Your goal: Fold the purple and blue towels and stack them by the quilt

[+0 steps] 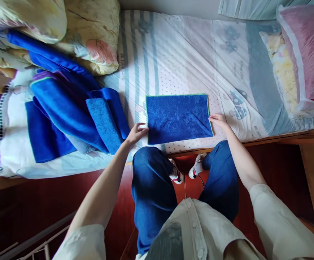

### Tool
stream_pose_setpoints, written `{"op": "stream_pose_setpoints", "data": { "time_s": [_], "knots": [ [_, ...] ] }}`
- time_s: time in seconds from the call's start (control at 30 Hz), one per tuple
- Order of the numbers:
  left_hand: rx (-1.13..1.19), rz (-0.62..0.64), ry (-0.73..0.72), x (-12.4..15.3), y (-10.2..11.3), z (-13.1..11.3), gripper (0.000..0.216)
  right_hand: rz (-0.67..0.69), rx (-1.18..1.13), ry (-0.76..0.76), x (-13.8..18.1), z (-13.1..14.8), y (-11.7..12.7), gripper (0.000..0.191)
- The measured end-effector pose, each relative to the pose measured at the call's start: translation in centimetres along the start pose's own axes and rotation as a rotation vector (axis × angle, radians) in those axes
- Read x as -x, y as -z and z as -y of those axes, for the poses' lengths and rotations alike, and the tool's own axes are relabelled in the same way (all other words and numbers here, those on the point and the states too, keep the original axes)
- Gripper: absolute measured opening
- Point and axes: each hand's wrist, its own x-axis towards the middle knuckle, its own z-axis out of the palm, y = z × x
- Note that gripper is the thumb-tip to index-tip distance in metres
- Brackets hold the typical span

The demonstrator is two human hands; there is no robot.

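A blue towel [179,118] with a green stitched edge lies flat as a rectangle on the bed in front of my knees. At its left edge, my left hand [137,134] is closed, fingertips and thumb on the border. My right hand [218,120] pinches the right edge, fingers together. A few creases run across the cloth near its lower right corner. To the left, more blue towels [67,108] lie in a loose, rumpled heap, one with a purple and green border.
The bed [186,47] has a patterned sheet. Yellow floral bedding [94,36] is piled at upper left. A pink bundle in a clear bag [308,54] stands at the right. The wooden bed frame [270,139] runs along the near edge, above a red floor [119,213].
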Motion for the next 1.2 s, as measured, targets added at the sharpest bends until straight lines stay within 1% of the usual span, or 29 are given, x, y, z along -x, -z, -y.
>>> {"op": "stream_pose_setpoints", "data": {
  "time_s": [0.07,0.1,0.2,0.3,0.4,0.57,0.63,0.7,0.77,0.8,0.83,0.87,0.93,0.97,1.0,1.07,1.13,1.2],
  "knots": [
    [0.028,-0.001,-0.022,-2.3,-0.1,-1.8,0.062,-0.028,-0.037,0.061,-2.0,0.4,-0.4,0.019],
    [0.028,-0.005,-0.035,-3.5,-0.1,-2.9,0.061,-0.037,-0.039,0.079,-3.1,0.6,-0.5,0.020],
    [0.019,-0.027,-0.086,-6.6,-0.3,-5.7,0.054,-0.073,0.013,0.126,-6.7,1.3,-1.0,0.031],
    [0.016,-0.062,-0.102,-9.1,-0.8,-7.5,0.054,-0.122,0.116,0.182,-10.1,1.8,-1.4,0.038],
    [0.016,-0.082,-0.089,-11.0,-1.3,-7.7,0.065,-0.125,0.219,0.255,-12.7,1.8,-1.8,0.038],
    [0.076,-0.094,-0.120,-13.1,-1.1,-6.4,0.081,-0.109,0.347,0.388,-15.3,0.5,-1.3,0.043],
    [0.055,-0.114,-0.159,-13.2,-1.0,-6.0,0.084,-0.131,0.396,0.426,-15.5,0.1,-1.1,0.046],
    [-0.060,-0.160,-0.234,-12.7,-1.3,-5.7,0.082,-0.186,0.448,0.460,-14.7,0.0,-1.7,0.051],
    [-0.251,-0.251,-0.350,-11.4,-2.5,-5.5,0.076,-0.244,0.498,0.495,-12.6,0.4,-3.5,0.057],
    [-0.350,-0.279,-0.423,-10.5,-3.4,-5.4,0.073,-0.254,0.522,0.516,-11.1,0.6,-4.8,0.060],
    [-0.439,-0.277,-0.501,-9.6,-4.4,-5.2,0.070,-0.236,0.554,0.540,-9.5,0.8,-6.3,0.061],
    [-0.507,-0.231,-0.582,-8.8,-5.4,-5.0,0.068,-0.191,0.587,0.575,-7.9,1.0,-7.8,0.062],
    [-0.586,-0.061,-0.710,-7.5,-7.1,-4.6,0.070,-0.047,0.634,0.654,-5.2,1.1,-10.5,0.064],
    [-0.601,0.015,-0.743,-7.3,-7.6,-4.5,0.072,0.016,0.649,0.681,-4.5,1.1,-11.3,0.065],
    [-0.605,0.059,-0.751,-7.3,-7.9,-4.3,0.075,0.054,0.656,0.694,-4.2,1.1,-11.8,0.066],
    [-0.586,0.056,-0.714,-7.9,-7.8,-4.0,0.080,0.051,0.661,0.681,-5.1,1.0,-11.4,0.066],
    [-0.553,-0.003,-0.658,-8.9,-7.6,-3.8,0.082,-0.011,0.664,0.639,-7.1,0.9,-10.0,0.065],
    [-0.512,-0.077,-0.612,-9.4,-7.9,-3.4,0.082,-0.067,0.673,0.599,-8.7,0.9,-8.4,0.065]
  ]
}}
